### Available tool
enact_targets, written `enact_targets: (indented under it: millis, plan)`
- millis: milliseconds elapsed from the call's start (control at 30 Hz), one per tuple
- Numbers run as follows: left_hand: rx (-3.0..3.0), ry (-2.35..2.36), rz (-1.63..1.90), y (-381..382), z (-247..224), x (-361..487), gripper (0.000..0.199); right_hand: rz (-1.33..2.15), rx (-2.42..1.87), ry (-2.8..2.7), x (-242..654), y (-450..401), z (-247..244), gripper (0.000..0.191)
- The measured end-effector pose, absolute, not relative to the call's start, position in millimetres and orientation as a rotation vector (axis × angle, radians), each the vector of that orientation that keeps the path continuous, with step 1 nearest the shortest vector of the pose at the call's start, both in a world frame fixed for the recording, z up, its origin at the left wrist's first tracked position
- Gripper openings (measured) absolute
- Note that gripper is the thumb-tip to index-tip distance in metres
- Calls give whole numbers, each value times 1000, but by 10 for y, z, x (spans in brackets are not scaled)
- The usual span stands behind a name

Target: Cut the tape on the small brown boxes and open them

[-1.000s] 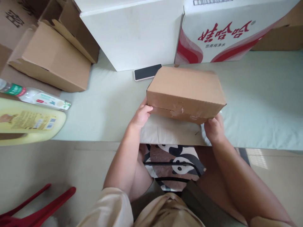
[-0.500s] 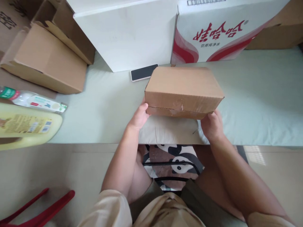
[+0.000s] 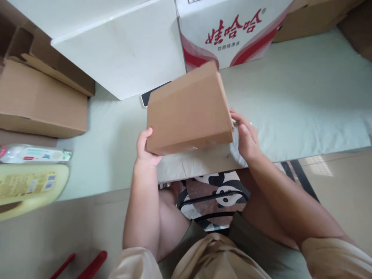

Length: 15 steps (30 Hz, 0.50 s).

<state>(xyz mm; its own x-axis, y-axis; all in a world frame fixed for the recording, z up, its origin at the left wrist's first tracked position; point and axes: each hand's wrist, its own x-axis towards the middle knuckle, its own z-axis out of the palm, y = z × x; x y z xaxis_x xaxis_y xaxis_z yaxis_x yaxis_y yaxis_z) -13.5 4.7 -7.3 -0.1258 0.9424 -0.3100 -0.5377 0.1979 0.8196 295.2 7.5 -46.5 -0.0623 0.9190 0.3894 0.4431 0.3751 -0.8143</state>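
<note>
A brown cardboard box is tilted above the pale green tabletop, its right side higher than its left. My left hand grips its lower left corner, thumb on the top face and fingers underneath. Beside the right end of the box is my right hand, fingers apart, fingertips close to the box's edge; whether they touch it I cannot tell. A dark phone lies behind the box, partly covered by it.
A white box and a white carton with red lettering stand at the back. Open cardboard boxes, a clear bottle and a yellow jug are on the left. The green table extends right.
The box has turned and tilted, its right end rising, and shifted left in view. My right hand has let go of its lower right corner and opened. The whole view has swung to the right.
</note>
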Motion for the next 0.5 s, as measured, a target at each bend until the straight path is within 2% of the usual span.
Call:
enact_targets:
  millis: [133, 267, 333, 500]
  plan:
    - [448, 921, 1432, 97, 25, -45, 48, 259, -1707, -1852, 3065, 186, -498, 50]
    - [448, 871, 1409, 147, 25, 33, 58, 242, -1876, -1906, 3067, 214, -461, 30]
    - [467, 879, 1424, 162, 0, 50, 59, 392, -1864, -1782, 3037, 190, -362, 23]
    - [534, 908, 1479, 157, -11, 133, 57, 1086, -1338, -1326, 2909, 43, -132, 35]
